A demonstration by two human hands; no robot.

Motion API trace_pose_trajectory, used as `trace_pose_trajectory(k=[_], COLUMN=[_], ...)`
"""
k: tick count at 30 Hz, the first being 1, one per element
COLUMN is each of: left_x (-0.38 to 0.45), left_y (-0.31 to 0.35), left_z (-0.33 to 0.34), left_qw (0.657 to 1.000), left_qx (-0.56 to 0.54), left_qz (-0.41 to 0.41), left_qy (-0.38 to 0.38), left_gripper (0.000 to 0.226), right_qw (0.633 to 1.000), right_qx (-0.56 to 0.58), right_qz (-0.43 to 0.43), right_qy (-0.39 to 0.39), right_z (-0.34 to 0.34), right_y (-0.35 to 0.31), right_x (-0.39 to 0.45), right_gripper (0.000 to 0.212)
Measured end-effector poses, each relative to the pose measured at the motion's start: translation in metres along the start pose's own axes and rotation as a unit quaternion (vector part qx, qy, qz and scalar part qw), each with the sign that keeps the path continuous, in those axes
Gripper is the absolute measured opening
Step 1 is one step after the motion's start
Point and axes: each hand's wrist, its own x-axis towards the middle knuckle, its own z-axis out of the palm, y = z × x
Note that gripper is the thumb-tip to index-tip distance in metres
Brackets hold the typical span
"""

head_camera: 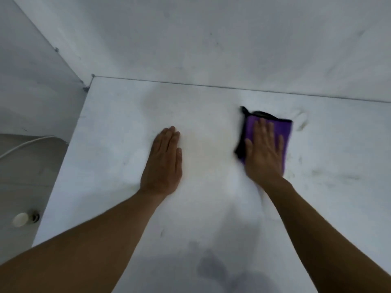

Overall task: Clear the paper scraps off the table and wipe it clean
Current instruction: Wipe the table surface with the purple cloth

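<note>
Right hand point(264, 153): flat, palm down on the purple cloth point(267, 136), fingers straight and a bit spread, pressing down rather than gripping. Blurry at the edges, so no fine detail on the fingertips.
Left hand point(164, 163): also flat, palm down straight on the bare table point(118, 157), fingers straight and close together, thumb tucked along the side. Holding nothing.
Gap between hands: well apart, with a pale yellowish patch of tabletop between them.
Purple cloth: folded, black trim along the far edge and the left side, a small black loop sticking out at the far left corner. Sits right of centre on the table, mostly under the right hand, poking out past the fingers and to both sides.
Table: white, scuffed, pushed against a white wall point(211, 39) at the far edge. Greyish smudges to the right of the cloth and a dark shadowy patch near the bottom.
Curled mark point(301, 121): just beside the cloth's far right corner, whitish; scrap or smear, can't tell, way too blurry.
Floor, left side: white cable point(23, 145) running across, plus a small round white thing point(20, 219) near the table edge, no idea what.
</note>
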Motion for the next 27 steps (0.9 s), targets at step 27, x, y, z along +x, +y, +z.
trace_pose_trajectory(k=[27], left_x=[-0.090], left_y=[-0.009], left_z=[-0.038], left_qw=[0.984], left_qx=[-0.118], left_qz=[-0.093], left_qy=[0.097], left_gripper=[0.054], right_qw=[0.916], right_qx=[0.186], right_qz=[-0.336], right_qy=[-0.118], right_z=[0.012], right_y=[-0.141], right_x=[-0.106], right_gripper=[0.048])
